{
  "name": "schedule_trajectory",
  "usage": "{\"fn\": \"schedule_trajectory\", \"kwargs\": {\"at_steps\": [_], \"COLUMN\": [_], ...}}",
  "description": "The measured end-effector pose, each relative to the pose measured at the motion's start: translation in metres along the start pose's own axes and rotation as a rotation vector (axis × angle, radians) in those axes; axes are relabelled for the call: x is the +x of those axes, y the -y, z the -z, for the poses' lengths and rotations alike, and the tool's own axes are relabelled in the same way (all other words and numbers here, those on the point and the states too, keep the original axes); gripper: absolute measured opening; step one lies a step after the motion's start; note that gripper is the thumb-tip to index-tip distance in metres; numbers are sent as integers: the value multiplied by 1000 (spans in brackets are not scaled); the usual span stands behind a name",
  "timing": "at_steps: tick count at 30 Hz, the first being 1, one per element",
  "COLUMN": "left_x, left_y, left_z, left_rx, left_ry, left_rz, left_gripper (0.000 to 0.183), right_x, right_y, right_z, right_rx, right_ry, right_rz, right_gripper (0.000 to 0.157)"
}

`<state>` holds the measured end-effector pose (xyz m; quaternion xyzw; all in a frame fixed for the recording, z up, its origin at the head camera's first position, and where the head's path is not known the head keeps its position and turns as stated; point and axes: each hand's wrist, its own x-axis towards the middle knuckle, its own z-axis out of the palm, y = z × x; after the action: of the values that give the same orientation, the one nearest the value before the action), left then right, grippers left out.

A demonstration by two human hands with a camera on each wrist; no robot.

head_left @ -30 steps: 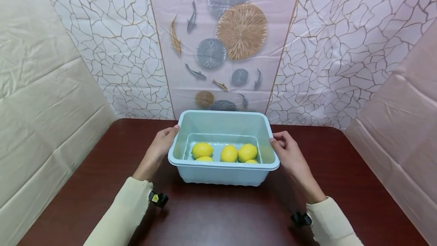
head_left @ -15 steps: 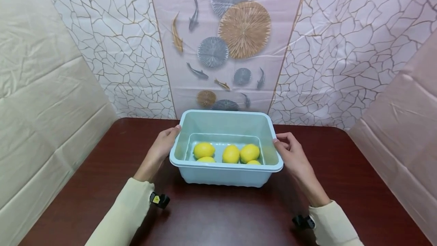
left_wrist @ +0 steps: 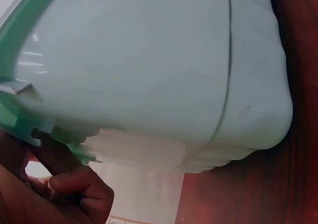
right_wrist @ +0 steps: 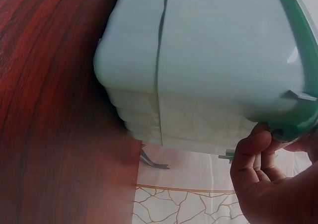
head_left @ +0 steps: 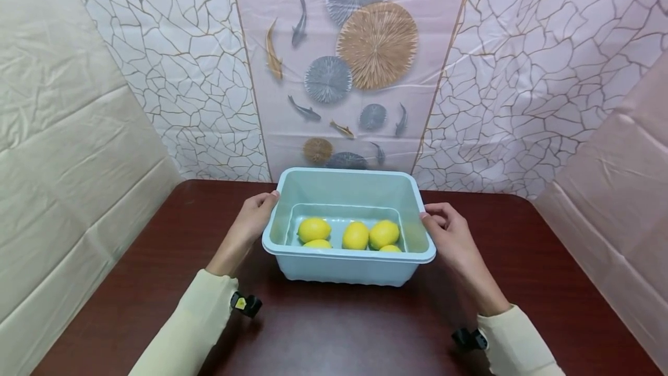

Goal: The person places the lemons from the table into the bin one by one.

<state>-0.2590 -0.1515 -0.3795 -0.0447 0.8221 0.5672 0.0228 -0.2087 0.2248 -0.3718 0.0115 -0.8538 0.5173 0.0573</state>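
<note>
A light blue plastic basin [head_left: 344, 268] sits on the table between both hands, with several yellow lemons [head_left: 355, 235] lying on its floor. The left hand [head_left: 250, 220] grips the basin's left rim, thumb on top and fingers curled underneath, as the left wrist view shows. On the opposite side, the right hand [head_left: 453, 235] pinches the right rim; in the right wrist view its fingers [right_wrist: 253, 149] bend up under the lip. The front wall hides the lower parts of the nearer lemons.
The dark red-brown table [head_left: 334, 329] extends around the basin. Behind it hangs a patterned cloth [head_left: 376, 45] with fish and round shapes. Pale padded panels [head_left: 57, 132] enclose the left and right sides. A small black camera [head_left: 246, 304] is strapped at the left wrist.
The whole scene has shifted slightly rightward in the head view, backdrop included. Both hands keep their grip on the basin's rims, and the lemons lie as before.
</note>
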Motion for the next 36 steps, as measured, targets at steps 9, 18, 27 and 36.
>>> {"fn": "schedule_trajectory", "kwargs": {"at_steps": [9, 18, 27, 36], "left_x": [-8, -16, -31, -41], "left_y": [1, 8, 22, 28], "left_z": [1, 21, 58, 80], "left_rx": [38, -13, -139, -148], "left_ry": [-6, 56, 114, 54], "left_rz": [-7, 45, 62, 72], "left_gripper": [48, 54, 62, 65], "right_x": [-6, -12, -18, -17], "right_y": [-1, 4, 21, 30], "right_z": [2, -6, -27, -46], "right_rx": [-13, 62, 196, 242], "right_ry": [7, 123, 263, 284], "right_rz": [3, 48, 23, 35], "right_gripper": [43, 41, 46, 48]}}
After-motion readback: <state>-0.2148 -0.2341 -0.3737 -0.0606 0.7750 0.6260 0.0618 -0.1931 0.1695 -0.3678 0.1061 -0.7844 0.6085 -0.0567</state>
